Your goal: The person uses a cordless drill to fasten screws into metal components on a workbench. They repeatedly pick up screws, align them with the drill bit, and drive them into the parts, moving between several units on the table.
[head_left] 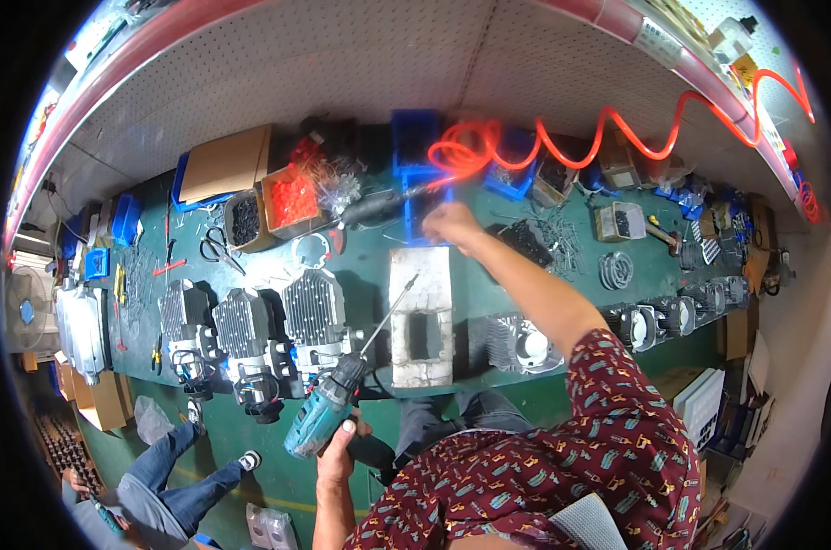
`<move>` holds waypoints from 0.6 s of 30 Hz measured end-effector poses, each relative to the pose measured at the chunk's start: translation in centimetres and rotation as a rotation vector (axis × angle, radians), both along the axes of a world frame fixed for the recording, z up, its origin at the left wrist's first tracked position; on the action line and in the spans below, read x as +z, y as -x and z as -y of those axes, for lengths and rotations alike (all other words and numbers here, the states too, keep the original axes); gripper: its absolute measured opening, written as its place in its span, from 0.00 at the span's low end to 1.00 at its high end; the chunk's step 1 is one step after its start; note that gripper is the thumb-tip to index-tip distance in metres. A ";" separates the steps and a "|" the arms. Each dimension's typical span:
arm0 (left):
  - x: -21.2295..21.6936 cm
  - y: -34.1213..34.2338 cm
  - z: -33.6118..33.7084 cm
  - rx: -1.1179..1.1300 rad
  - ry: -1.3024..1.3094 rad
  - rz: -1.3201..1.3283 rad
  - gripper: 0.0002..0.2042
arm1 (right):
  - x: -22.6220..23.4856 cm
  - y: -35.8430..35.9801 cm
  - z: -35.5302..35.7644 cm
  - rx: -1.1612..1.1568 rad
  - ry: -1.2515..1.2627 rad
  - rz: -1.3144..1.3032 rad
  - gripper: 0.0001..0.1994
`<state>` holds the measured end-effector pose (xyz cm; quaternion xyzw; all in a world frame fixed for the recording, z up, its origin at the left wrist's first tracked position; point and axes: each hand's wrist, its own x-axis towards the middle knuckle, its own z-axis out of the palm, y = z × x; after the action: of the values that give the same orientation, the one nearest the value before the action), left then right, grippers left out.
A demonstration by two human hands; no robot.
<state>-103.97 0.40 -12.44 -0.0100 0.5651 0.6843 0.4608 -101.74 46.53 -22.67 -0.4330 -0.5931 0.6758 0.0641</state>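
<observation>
My left hand (pixel 336 451) is wrapped round the grip of a teal cordless drill (pixel 320 412). The drill's long bit (pixel 390 312) points up and away, over the left edge of a worn white block (pixel 422 275) with a rectangular opening. Across the bench reaches my right hand (pixel 452 225), its fingers curled together just beyond the block, beside a blue bin (pixel 415 220). What those fingers hold, if anything, is hidden. Left of that hand, a black air tool (pixel 374 209) hangs or lies at the end of a red coiled hose (pixel 470 151).
Left of the block stand finned grey metal housings (pixel 313 302); more castings (pixel 525 344) line the right front edge. Behind them are a box of red parts (pixel 292 197), scissors (pixel 218 249), loose screws (pixel 553 238) and a hammer (pixel 665 236). Another person (pixel 159 486) is at lower left.
</observation>
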 end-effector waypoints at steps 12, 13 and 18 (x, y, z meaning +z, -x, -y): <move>2.6 2.2 -4.3 -0.270 -0.121 -0.114 0.17 | 12.4 -12.2 7.4 -0.213 0.480 -0.578 0.05; 2.6 2.2 -4.6 -0.302 -0.163 -0.146 0.17 | 12.8 -12.8 7.6 -0.224 0.474 -0.601 0.05; 3.6 2.3 -5.7 -0.394 -0.168 -0.125 0.17 | 14.6 -16.0 8.0 -0.275 0.417 -0.644 0.07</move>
<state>-106.26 6.06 -8.87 0.1815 0.5247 0.6252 0.5486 -85.70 38.50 -8.04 -0.2782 -0.3296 0.8677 0.2469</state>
